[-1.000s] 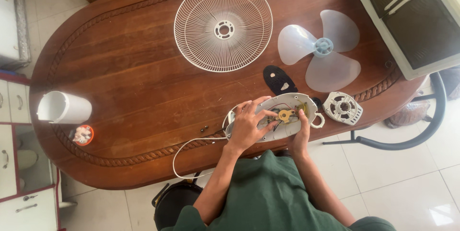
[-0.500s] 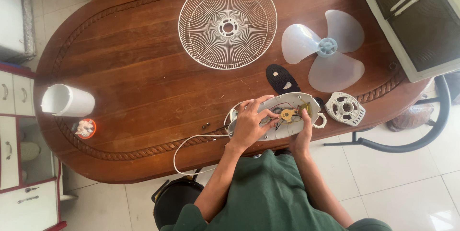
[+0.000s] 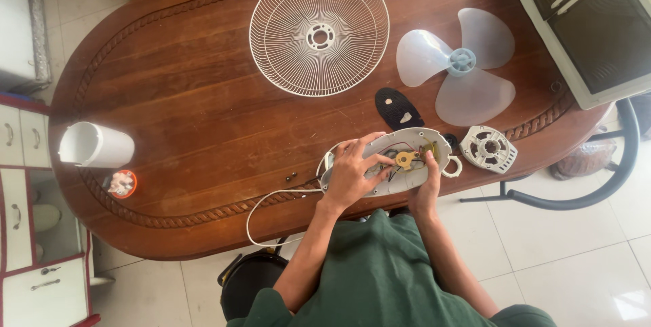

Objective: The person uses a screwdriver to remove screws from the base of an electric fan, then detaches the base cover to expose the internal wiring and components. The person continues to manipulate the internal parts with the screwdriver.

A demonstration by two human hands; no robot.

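Both hands are working at lower centre: left hand [image 3: 352, 174] is gripping the white motor housing [image 3: 397, 164] (wires showing), right hand [image 3: 426, 188] is pinching its edge w/ the brass gear [image 3: 405, 159].

Left hand [image 3: 352, 174] covers the left part of the open white housing [image 3: 407, 142]; parts beneath not visible. Two small dark bits [image 3: 290, 177] on the bench [image 3: 190, 110]: too small to identify. Grey cabinet [image 3: 583, 22] cut off by top and right edges. White cable [image 3: 261, 205] end hidden under the arm.
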